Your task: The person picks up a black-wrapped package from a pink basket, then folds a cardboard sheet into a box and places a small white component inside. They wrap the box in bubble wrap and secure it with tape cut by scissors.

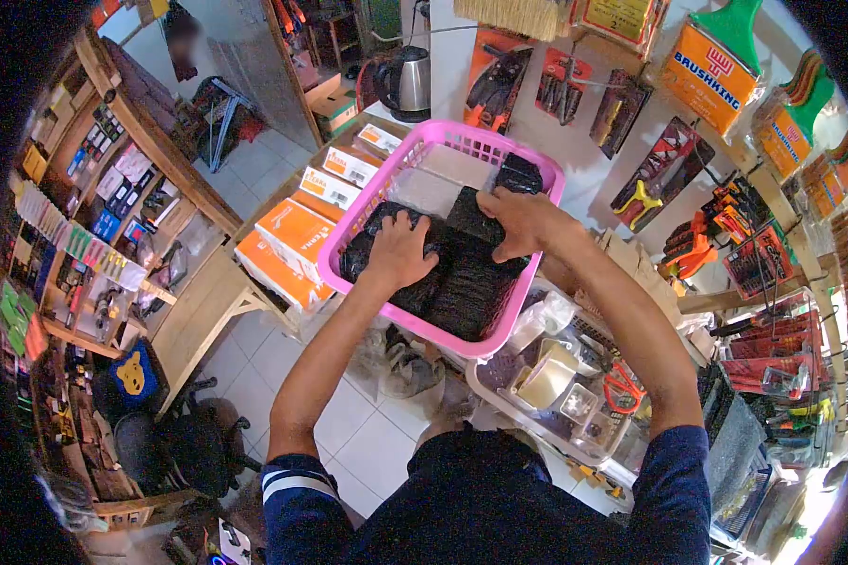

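A pink plastic basket [328,247] holds several black, crinkled plastic-looking bundles [464,294] and a clear-wrapped pale pack [443,174] at its far end. My left hand [400,250] lies over the black bundles on the left side, fingers spread apart. On the right, my right hand [526,224] is curled over a dark block-like bundle [473,217], its thumb on the near side and its fingers on the far side. What exactly the black bundles are cannot be made out.
Orange and white boxes [292,247] line the basket's left side. A steel kettle [411,80] stands behind. To the right are a tub [499,381] with scissors [622,388] and a wall of hanging tools and paint brushes [713,71]. An office chair [184,443] stands lower left.
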Tool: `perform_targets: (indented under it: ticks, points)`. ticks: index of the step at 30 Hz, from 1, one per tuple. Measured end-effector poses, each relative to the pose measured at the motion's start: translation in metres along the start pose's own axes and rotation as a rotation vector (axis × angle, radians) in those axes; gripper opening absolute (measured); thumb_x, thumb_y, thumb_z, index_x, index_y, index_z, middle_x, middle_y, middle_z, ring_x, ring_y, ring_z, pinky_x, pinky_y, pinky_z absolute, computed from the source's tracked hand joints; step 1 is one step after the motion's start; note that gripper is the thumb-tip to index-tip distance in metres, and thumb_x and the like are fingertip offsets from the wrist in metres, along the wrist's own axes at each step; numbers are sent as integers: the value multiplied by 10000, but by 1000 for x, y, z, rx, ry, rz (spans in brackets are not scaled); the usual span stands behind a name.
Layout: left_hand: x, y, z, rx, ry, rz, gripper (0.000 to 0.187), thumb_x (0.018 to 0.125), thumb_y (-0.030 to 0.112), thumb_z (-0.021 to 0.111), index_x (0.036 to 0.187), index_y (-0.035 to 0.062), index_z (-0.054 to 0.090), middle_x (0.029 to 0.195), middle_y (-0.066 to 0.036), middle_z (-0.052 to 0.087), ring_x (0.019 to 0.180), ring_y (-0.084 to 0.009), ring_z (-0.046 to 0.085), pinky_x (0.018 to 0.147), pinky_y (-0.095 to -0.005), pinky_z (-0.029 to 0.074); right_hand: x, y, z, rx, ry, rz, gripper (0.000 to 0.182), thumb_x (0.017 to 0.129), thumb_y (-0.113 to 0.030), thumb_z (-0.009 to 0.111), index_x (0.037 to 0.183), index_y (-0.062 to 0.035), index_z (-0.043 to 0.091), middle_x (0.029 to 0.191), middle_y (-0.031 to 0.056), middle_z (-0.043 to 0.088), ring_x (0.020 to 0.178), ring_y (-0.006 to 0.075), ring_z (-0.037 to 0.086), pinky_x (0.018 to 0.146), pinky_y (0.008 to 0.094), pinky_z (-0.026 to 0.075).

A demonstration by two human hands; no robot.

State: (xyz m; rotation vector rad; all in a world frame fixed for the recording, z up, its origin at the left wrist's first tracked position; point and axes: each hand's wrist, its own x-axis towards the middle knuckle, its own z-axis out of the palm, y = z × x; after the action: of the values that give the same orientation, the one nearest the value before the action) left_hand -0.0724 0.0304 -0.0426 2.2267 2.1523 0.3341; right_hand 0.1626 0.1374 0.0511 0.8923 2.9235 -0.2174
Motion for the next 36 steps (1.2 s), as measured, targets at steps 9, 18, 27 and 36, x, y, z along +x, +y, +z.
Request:
perform_targets:
  ticks: [9, 18, 27, 36]
  points:
    - [2, -6, 7, 27, 29, 64, 719, 833, 454, 767, 1350, 11, 537, 1244, -253, 520, 1165, -462, 520, 979, -558, 456, -1, 8, 16, 30, 96, -44, 921, 629, -418, 887, 1379, -99, 457, 1233, 203, 609, 1127, 440, 649, 881, 534, 556]
    - [-16, -11, -27, -169, -72, 79, 586, 931, 426, 682, 1370, 57, 559, 1323, -265, 537, 1276, -467, 485, 1043, -578, 409, -6, 19, -21, 618, 340, 126, 575, 770, -339, 837, 1129, -77, 472, 1067, 128, 565, 998, 235, 561, 912, 371, 466]
    - [-124, -19, -55, -251, 353, -219, 593, 1024, 326, 588, 1485, -7, 419, 1511, -327, 386, 1424, -486, 365, 1190, -540, 287, 27, -49, 5, 1123, 235, 83, 666, 779, -408, 838, 1234, -28, 535, 1126, 126, 582, 1061, 243, 575, 959, 373, 468]
    - [-157, -16, -21, -534, 417, -363, 748, 1079, 378, 524, 1570, -103, 229, 1607, -322, 286, 1507, -439, 282, 1255, -489, 200, 40, -158, 48, 448, 389, -105, 625, 778, -534, 803, 1166, -113, 553, 1158, 210, 587, 1106, 451, 616, 928, 574, 505]
